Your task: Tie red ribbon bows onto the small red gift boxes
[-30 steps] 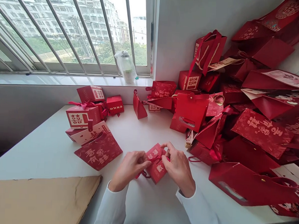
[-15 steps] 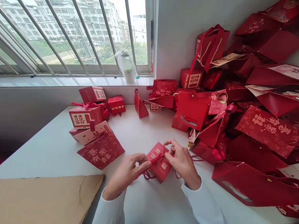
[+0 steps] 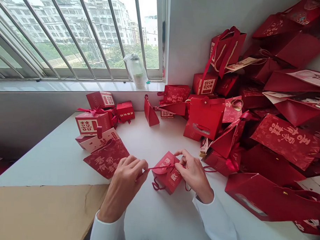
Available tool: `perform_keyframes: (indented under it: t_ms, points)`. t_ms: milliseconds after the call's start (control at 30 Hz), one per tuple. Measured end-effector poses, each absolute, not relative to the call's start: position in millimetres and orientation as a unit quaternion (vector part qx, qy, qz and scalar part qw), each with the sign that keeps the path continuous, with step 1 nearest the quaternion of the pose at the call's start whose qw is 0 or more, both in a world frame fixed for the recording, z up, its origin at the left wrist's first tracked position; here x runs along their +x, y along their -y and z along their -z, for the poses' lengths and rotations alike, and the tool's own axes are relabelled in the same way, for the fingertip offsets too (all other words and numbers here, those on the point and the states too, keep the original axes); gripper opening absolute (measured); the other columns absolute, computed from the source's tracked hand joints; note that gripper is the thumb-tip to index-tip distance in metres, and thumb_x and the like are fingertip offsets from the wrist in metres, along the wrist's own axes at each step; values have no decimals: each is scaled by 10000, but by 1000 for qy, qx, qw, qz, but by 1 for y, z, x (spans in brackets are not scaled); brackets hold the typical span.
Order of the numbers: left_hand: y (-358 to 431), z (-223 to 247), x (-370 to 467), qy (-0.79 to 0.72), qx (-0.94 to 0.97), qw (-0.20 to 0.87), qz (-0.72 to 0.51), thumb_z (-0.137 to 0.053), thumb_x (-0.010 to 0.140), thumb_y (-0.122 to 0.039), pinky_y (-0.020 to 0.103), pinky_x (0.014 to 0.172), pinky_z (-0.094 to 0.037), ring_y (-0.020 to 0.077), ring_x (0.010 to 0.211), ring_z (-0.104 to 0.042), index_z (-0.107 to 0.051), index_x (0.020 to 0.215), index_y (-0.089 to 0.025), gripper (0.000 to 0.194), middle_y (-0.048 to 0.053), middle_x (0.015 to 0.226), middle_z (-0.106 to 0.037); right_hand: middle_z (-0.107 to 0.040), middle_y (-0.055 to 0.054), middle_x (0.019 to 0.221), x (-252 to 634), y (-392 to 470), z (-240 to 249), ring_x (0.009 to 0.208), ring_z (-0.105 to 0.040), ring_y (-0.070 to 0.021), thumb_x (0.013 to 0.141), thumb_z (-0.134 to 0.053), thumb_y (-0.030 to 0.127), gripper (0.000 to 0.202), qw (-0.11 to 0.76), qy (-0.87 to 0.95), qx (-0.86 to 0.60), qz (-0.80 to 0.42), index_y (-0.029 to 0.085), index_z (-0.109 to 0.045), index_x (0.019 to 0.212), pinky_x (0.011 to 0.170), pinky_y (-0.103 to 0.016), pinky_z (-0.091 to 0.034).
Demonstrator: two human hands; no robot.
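A small red gift box with pale printed characters and a scalloped flap stands on the white table in front of me. My left hand is pinched on the end of a thin red ribbon, which runs taut to the top of the box. At the box's right side, my right hand pinches at the ribbon where it crosses the top, with the index finger arched over the far edge. What lies between its fingertips is partly hidden. Dark red cord loops hang at the box's lower left and right.
A large heap of red gift boxes and bags fills the right side. Several more red boxes stand at the left. A cardboard sheet lies at the lower left. A plastic-wrapped cup sits on the windowsill.
My left hand has moved left, away from the box, drawing the ribbon out straight. My right hand stays almost where it was at the box.
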State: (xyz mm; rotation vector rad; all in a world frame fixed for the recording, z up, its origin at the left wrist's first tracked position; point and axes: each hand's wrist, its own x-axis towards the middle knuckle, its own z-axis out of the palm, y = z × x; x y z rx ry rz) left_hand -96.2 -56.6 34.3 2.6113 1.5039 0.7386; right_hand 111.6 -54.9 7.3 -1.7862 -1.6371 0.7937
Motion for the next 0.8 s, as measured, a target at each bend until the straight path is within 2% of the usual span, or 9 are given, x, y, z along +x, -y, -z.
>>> perform_keyframes:
  t_ms: [67,133,200,300,400,467,567,800]
  points:
    - [59,-30,-93,-447,842,-45,-299,-455,849,-117,301,730,-393,155,705,-441,-485,669,-189,197,-9,612,-493,-535,75,561,112,56,-6,526,-493,-122,737,-454,164,260,293,618,-666,-298,268,-566,947,515,-217,-315]
    - [65,-24,-92,-430,833,-64,-343,-458,830,-70,300,742,-404,161,741,-439,-472,663,-188,205,-2,623,-469,-533,74,560,112,57,-5,526,-494,-123,747,-450,168,253,296,622,-662,-294,266,-564,950,522,-219,-319]
    - [74,-16,-94,-430,836,-32,-340,-444,816,-43,283,712,-411,158,736,-438,-449,661,-188,213,-1,631,-456,-531,71,559,113,57,-4,525,-495,-125,757,-449,177,242,299,627,-659,-288,262,-563,953,528,-221,-322]
    - [89,-8,-104,-447,857,84,-242,-404,803,-20,236,602,-394,127,643,-441,-417,674,-191,215,-15,649,-472,-548,66,570,114,58,-2,517,-493,-126,769,-450,194,228,301,633,-653,-287,257,-565,956,527,-223,-323]
    - [96,-8,-114,-475,847,160,-175,-456,832,-102,223,566,-400,111,621,-485,-460,760,-199,120,-19,733,-526,-580,56,598,114,59,-2,518,-491,-126,780,-455,215,205,298,637,-652,-285,252,-572,943,522,-224,-320]
    - [95,-10,-111,-501,826,155,-207,-521,849,-224,238,605,-426,125,674,-525,-488,827,-203,45,-5,807,-549,-596,49,619,114,60,-3,526,-495,-128,789,-457,230,191,296,638,-651,-285,252,-576,937,518,-224,-320]
    - [89,-10,-93,-527,794,125,-276,-545,854,-334,269,689,-445,157,782,-552,-509,875,-206,134,14,857,-560,-605,47,637,114,61,-3,550,-516,-134,802,-458,247,189,298,637,-649,-292,257,-575,951,523,-223,-329]
    - [83,0,-44,-577,770,119,-246,-476,890,-284,327,713,-434,197,815,-528,-542,827,-201,123,33,864,-574,-634,42,681,113,63,-6,582,-541,-137,810,-454,237,187,303,645,-639,-290,252,-571,955,575,-230,-358]
